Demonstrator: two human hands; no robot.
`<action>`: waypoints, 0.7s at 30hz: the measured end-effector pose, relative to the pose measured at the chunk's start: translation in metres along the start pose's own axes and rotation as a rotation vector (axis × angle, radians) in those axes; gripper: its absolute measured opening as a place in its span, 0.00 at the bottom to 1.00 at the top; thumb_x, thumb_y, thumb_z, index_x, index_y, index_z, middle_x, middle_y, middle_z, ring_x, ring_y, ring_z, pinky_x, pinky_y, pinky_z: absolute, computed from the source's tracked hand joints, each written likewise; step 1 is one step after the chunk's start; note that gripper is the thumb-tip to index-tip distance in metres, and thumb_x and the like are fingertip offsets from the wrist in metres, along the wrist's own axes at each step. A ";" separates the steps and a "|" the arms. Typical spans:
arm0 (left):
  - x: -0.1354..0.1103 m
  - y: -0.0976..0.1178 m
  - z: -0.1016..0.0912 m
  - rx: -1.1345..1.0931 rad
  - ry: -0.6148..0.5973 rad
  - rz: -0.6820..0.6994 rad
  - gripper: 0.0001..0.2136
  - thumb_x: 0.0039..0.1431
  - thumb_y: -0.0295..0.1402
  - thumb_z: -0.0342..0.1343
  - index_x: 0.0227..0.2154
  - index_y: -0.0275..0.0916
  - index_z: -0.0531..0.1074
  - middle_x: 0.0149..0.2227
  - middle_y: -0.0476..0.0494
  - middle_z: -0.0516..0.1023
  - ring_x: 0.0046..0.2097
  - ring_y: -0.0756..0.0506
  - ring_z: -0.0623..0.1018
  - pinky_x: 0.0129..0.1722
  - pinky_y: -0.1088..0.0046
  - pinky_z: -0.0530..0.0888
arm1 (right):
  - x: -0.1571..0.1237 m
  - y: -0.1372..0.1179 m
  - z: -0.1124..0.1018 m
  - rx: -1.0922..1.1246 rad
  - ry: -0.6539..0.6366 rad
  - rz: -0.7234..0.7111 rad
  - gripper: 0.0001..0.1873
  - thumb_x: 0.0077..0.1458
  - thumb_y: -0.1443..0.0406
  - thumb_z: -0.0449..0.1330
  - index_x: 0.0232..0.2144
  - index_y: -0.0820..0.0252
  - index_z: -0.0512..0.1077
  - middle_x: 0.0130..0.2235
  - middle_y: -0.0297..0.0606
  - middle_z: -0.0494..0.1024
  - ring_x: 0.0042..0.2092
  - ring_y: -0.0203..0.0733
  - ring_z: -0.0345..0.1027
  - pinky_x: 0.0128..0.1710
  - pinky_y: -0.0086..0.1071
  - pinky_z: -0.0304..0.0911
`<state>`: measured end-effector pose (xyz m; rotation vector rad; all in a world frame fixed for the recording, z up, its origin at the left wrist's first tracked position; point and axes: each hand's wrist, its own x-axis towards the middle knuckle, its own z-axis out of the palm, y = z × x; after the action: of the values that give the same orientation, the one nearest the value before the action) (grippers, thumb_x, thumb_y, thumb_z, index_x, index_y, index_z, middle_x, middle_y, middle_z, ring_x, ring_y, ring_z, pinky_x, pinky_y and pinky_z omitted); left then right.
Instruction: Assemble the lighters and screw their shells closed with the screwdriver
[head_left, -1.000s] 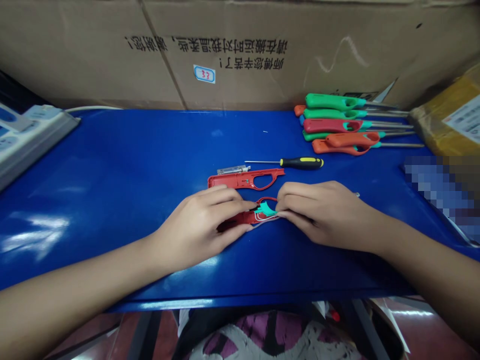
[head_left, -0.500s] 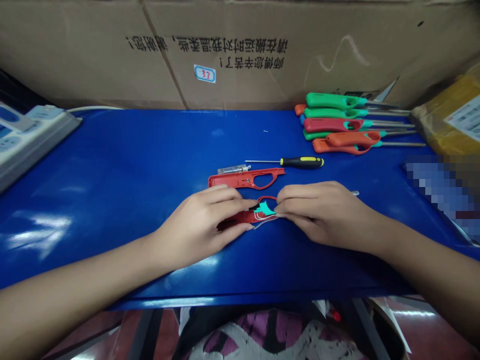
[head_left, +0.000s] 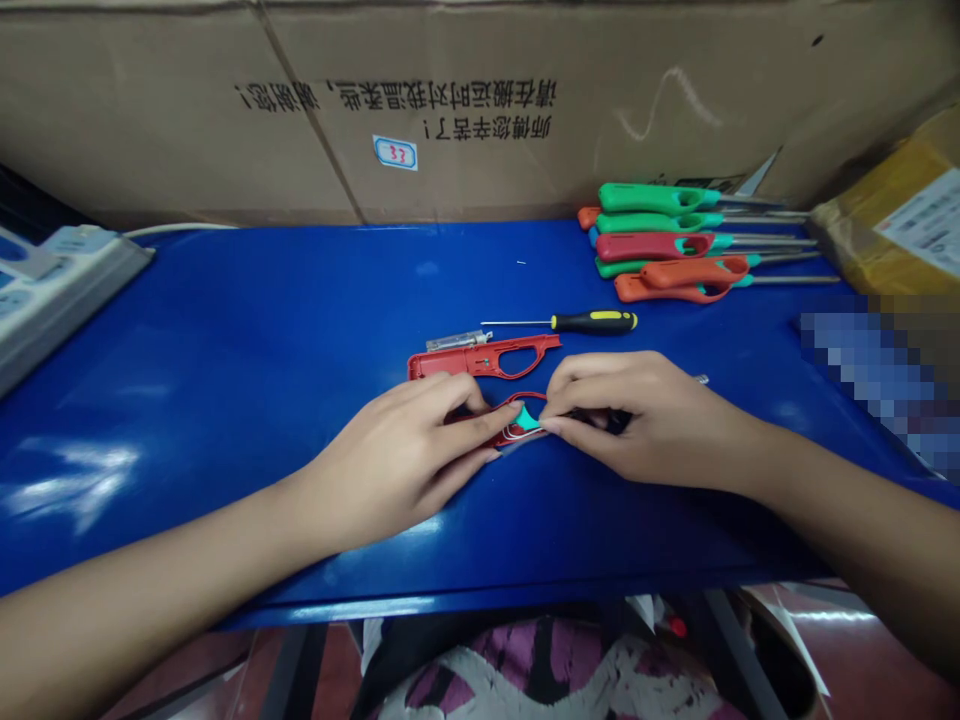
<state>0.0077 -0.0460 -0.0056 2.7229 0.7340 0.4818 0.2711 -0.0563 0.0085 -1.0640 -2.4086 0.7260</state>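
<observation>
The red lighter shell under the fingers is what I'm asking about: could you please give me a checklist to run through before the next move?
1. Left hand steadying the red shell: ok, fingers on it.
2. Green trigger fully seated: cannot tell, fingertips cover part of it.
3. White wires clear of the shell's edge: cannot tell, the right hand hides their ends.
4. Other red half within reach: ok, it lies just beyond the left hand, inner side up.
5. Two halves joined: not ok, they lie apart.
6. Screwdriver at hand: ok, on the table, held by neither hand.
</observation>
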 end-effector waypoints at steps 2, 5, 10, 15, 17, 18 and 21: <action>-0.001 -0.001 0.001 -0.026 0.020 -0.011 0.18 0.69 0.32 0.55 0.59 0.39 0.71 0.42 0.42 0.74 0.42 0.45 0.75 0.41 0.66 0.74 | 0.000 0.002 -0.001 0.010 0.031 0.003 0.05 0.61 0.67 0.62 0.36 0.59 0.78 0.36 0.34 0.76 0.29 0.30 0.64 0.30 0.28 0.60; -0.002 -0.002 0.002 -0.088 0.079 -0.031 0.20 0.67 0.31 0.57 0.60 0.36 0.69 0.44 0.41 0.74 0.45 0.44 0.74 0.47 0.66 0.74 | 0.000 0.005 -0.003 -0.031 0.084 0.029 0.10 0.57 0.65 0.66 0.43 0.58 0.77 0.40 0.36 0.75 0.31 0.32 0.64 0.30 0.29 0.60; -0.001 0.000 -0.001 -0.095 0.111 -0.073 0.21 0.64 0.30 0.60 0.59 0.36 0.70 0.47 0.40 0.75 0.48 0.44 0.72 0.51 0.64 0.72 | -0.002 0.007 -0.003 -0.098 0.003 0.086 0.17 0.58 0.60 0.67 0.49 0.55 0.74 0.43 0.36 0.77 0.41 0.39 0.71 0.36 0.30 0.64; -0.001 0.002 -0.002 -0.176 0.106 -0.075 0.20 0.65 0.29 0.59 0.59 0.36 0.71 0.48 0.40 0.77 0.50 0.45 0.75 0.51 0.68 0.74 | -0.005 0.007 -0.001 -0.244 -0.104 -0.035 0.12 0.63 0.64 0.60 0.49 0.56 0.73 0.47 0.37 0.78 0.42 0.40 0.75 0.35 0.30 0.63; -0.001 0.000 -0.001 -0.180 0.109 -0.044 0.18 0.66 0.29 0.58 0.58 0.36 0.71 0.49 0.40 0.79 0.50 0.45 0.77 0.52 0.68 0.74 | -0.005 0.007 0.000 -0.274 -0.108 -0.048 0.11 0.64 0.62 0.59 0.49 0.56 0.73 0.46 0.37 0.79 0.41 0.39 0.75 0.33 0.30 0.62; -0.001 -0.001 0.000 -0.176 0.114 -0.029 0.17 0.66 0.29 0.58 0.57 0.35 0.71 0.49 0.41 0.80 0.50 0.45 0.78 0.52 0.68 0.74 | -0.004 0.007 -0.001 -0.279 -0.101 -0.054 0.12 0.65 0.61 0.59 0.49 0.56 0.73 0.46 0.37 0.79 0.42 0.39 0.75 0.34 0.30 0.62; 0.001 -0.003 0.001 -0.174 0.132 -0.013 0.14 0.67 0.29 0.57 0.54 0.35 0.73 0.48 0.41 0.82 0.49 0.46 0.79 0.51 0.68 0.75 | -0.003 0.005 -0.003 -0.275 -0.045 -0.072 0.14 0.65 0.58 0.59 0.51 0.55 0.72 0.48 0.38 0.79 0.45 0.41 0.75 0.38 0.31 0.64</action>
<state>0.0078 -0.0432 -0.0072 2.5418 0.7067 0.6941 0.2778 -0.0550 0.0069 -1.0645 -2.6256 0.4065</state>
